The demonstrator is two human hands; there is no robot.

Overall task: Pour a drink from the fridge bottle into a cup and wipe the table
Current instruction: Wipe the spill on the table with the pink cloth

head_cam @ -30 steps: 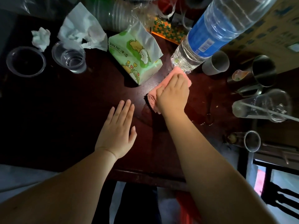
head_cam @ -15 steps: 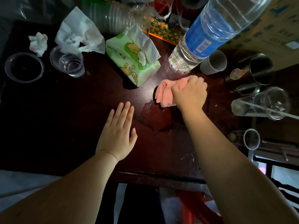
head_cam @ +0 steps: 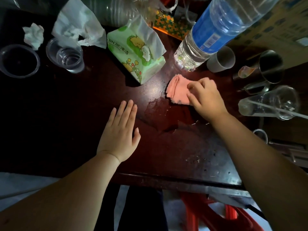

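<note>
right hand [head_cam: 206, 99] moved right | grip clutches cloth [head_cam: 176, 90], which pokes leftward | left hand [head_cam: 119, 132] flat

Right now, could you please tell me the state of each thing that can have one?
pink cloth: bunched, on the table
right hand: grips pink cloth
left hand: flat, fingers straight
water bottle: standing, partly full
clear cup: upright, some water inside
table: wet beside pink cloth

"JINJIE" and Chinese characters on green tissue pack [head_cam: 133, 52], bottle [head_cam: 221, 25] label print unreadable
</note>
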